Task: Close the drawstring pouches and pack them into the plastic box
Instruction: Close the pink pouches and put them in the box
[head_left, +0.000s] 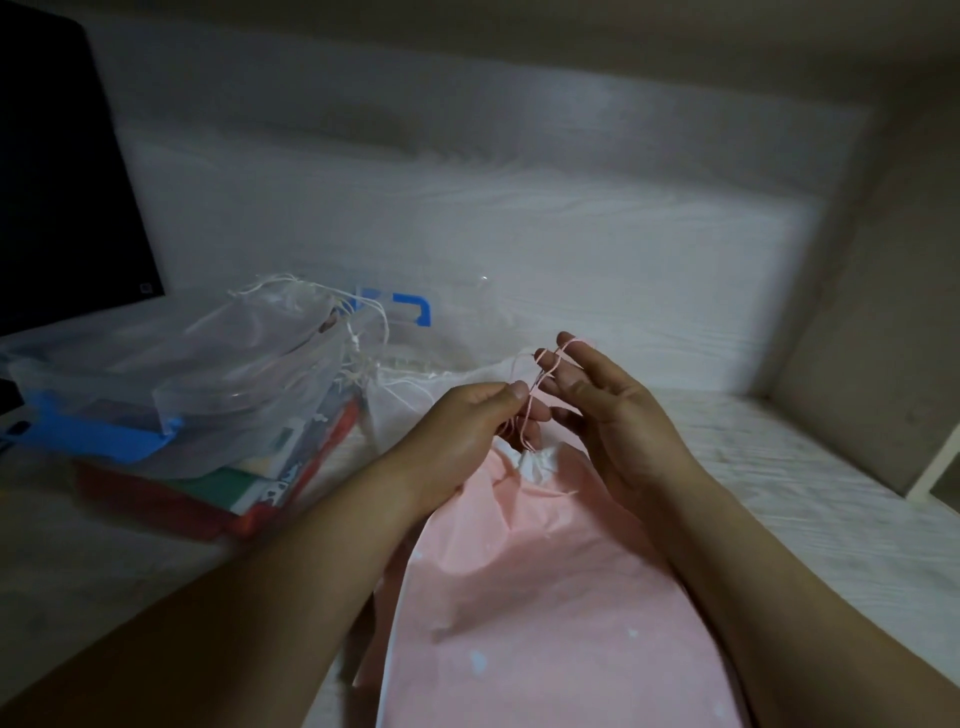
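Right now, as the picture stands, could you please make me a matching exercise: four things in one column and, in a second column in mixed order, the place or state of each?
Things:
1. pink pouch
2. white sheer pouches
3. left hand
4. black monitor

Places or states:
a. upper left corner
b. draped over the clear plastic box
c. pinches the pink string
d. nearest the camera, mouth gathered

Pairs: 1-d, 2-b, 3-c, 4-a
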